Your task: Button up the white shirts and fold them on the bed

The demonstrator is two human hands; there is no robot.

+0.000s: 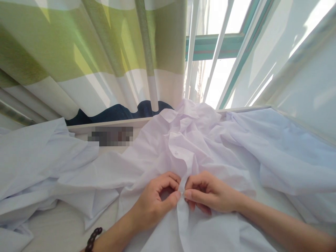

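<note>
A white button-up shirt [157, 147] lies spread out in front of me, its collar toward the window and its button placket [183, 217] running down the middle. My left hand [157, 199] pinches the left edge of the placket between thumb and fingers. From the other side, my right hand [210, 192] grips the same strip, thumb and index finger pressed together on it. The fingertips of both hands nearly meet there. Whether a button sits between them is hidden. Higher up, the front edge of the shirt stands in a loose wave.
More white cloth lies crumpled at the left [34, 154] and folded at the right [283, 147]. Green-and-white curtains [105, 45] hang behind the surface's raised edge. White bars [217, 49] stand before a window. A pixelated dark patch [112, 136] is at the back left.
</note>
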